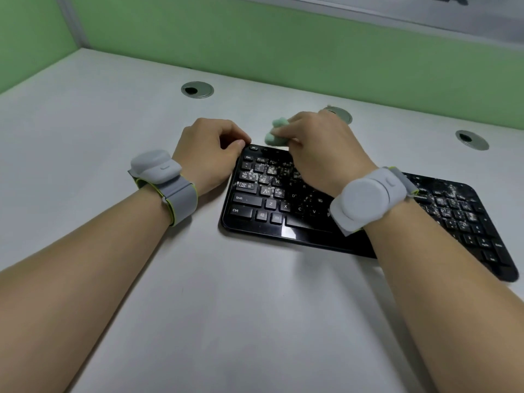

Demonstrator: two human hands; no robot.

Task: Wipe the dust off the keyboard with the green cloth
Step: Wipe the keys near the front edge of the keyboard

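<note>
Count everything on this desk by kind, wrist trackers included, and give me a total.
Keyboard: 1
Green cloth: 1
Cable grommets: 3
Wrist trackers: 2
Total: 7

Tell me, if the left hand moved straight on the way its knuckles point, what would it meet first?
The left hand points right, its fingertips at the keyboard's far left corner. Going on along that far edge, it would probably meet the green cloth bunched in the right hand first, though depth is uncertain.
</note>
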